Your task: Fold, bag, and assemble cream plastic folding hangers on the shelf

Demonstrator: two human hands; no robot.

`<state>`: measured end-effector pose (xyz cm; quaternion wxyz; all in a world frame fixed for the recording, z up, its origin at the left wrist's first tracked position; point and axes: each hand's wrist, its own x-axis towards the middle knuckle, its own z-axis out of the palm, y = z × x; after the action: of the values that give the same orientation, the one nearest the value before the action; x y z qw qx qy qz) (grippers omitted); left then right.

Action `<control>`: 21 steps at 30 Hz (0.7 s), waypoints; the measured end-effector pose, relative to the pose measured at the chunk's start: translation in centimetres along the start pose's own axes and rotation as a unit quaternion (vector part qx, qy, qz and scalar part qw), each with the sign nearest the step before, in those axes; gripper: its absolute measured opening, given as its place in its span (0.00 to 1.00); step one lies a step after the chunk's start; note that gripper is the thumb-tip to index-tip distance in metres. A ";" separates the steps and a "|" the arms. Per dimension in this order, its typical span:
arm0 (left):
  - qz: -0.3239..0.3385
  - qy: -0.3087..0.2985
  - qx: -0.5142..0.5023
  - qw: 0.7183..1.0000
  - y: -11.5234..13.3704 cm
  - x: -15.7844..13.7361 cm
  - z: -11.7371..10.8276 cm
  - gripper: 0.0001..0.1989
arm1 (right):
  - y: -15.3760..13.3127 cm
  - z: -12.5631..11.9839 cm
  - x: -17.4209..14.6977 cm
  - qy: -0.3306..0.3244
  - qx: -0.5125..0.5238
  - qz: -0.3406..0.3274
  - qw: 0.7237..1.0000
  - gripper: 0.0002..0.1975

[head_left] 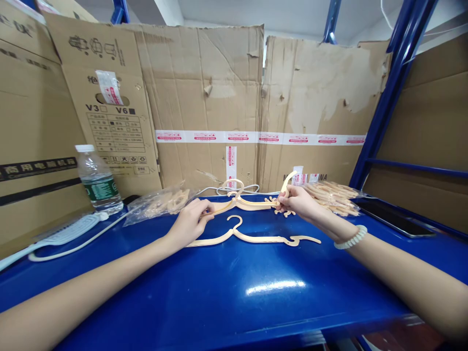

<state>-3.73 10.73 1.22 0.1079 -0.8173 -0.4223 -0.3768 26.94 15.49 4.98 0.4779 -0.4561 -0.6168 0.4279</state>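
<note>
My left hand is closed, its thumb and fingers pinching the left arm of a beige plastic clothes hanger low over the table. At the other end of that hanger is my right hand, its fingers pinched round a curved beige hanger end piece that points upward. My fingertips hide whether this piece is joined to the hanger. Closer to me, a second beige hanger lies flat, with a hooked end piece at its right end. Several small beige parts lie beside my right hand.
Clear bags of beige parts lie at left and right. A water bottle and a pale blue corded device stand left on the blue table. A dark phone lies right. Cardboard walls the back.
</note>
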 end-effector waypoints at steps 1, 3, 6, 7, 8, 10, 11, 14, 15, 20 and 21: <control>-0.002 -0.011 -0.001 1.000 0.0 0.1 -0.2 0.04 | 0.0 0.0 0.0 0.002 -0.001 -0.003 1.000 0.14; 0.000 -0.033 -0.002 0.999 0.2 0.5 -0.7 0.06 | -0.1 0.0 -0.2 0.004 0.000 -0.010 1.000 0.14; 0.012 -0.072 0.008 0.997 0.5 1.1 -1.6 0.08 | -0.3 0.0 -0.4 0.008 0.000 -0.021 1.000 0.14; 0.016 -0.085 0.013 0.996 0.7 1.3 -1.9 0.08 | -0.3 0.0 -0.4 0.009 -0.001 -0.024 1.000 0.13; 0.019 -0.097 0.018 0.995 0.8 1.4 -2.2 0.08 | -0.3 0.0 -0.5 0.011 -0.001 -0.027 1.000 0.13; 0.024 -0.119 0.027 0.992 1.0 1.7 -2.8 0.08 | -0.3 -0.1 -0.5 0.013 -0.002 -0.036 0.999 0.13; 0.026 -0.126 0.030 0.991 1.1 1.8 -3.1 0.08 | -0.2 -0.1 -0.5 0.013 -0.001 -0.041 0.999 0.13; 0.022 -0.140 0.031 0.989 1.1 2.0 -3.9 0.07 | -0.1 -0.1 -0.5 0.012 0.001 -0.056 0.998 0.13; 0.020 -0.142 0.031 0.989 1.1 2.1 -4.1 0.07 | -0.1 -0.1 -0.5 0.010 0.001 -0.060 0.998 0.14; 0.008 -0.159 0.044 0.986 1.2 2.1 -4.6 0.08 | -0.3 0.1 -0.7 0.012 -0.006 -0.079 0.997 0.14; 0.006 -0.164 0.046 0.985 1.3 2.1 -4.7 0.09 | -0.3 0.1 -0.8 0.015 -0.006 -0.082 0.996 0.14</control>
<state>-4.44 8.88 6.13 0.0769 -0.8649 -0.4460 -0.2171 26.88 14.66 5.10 0.5176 -0.4129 -0.6481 0.3763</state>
